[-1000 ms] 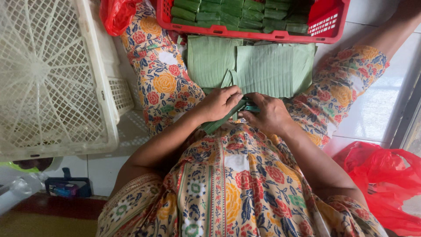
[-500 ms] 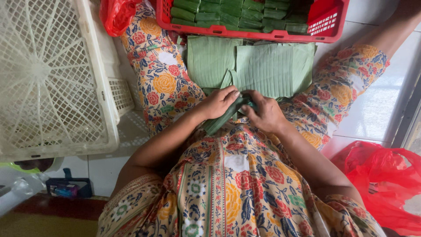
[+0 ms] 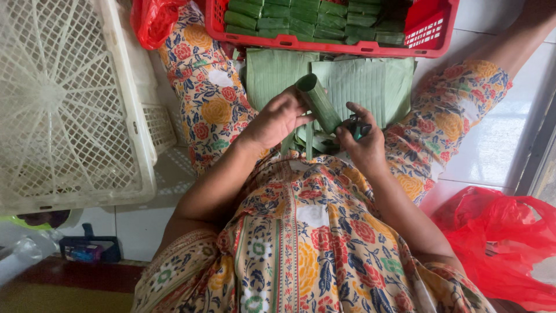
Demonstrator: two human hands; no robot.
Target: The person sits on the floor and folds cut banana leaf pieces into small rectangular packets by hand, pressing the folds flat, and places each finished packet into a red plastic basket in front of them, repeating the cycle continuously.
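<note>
Green leaf roll (image 3: 318, 102) between both hands.

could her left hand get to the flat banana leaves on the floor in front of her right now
Probably not freely. The left hand is closed around a rolled leaf parcel, so it is occupied. The flat leaves lie just beyond it between the knees with nothing covering them, so the path itself looks open.

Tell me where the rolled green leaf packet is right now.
In the head view, the rolled leaf packet sits at centre, tilted, held by the left hand with the right hand at its lower end, over the flat leaves below the red crate.
</note>
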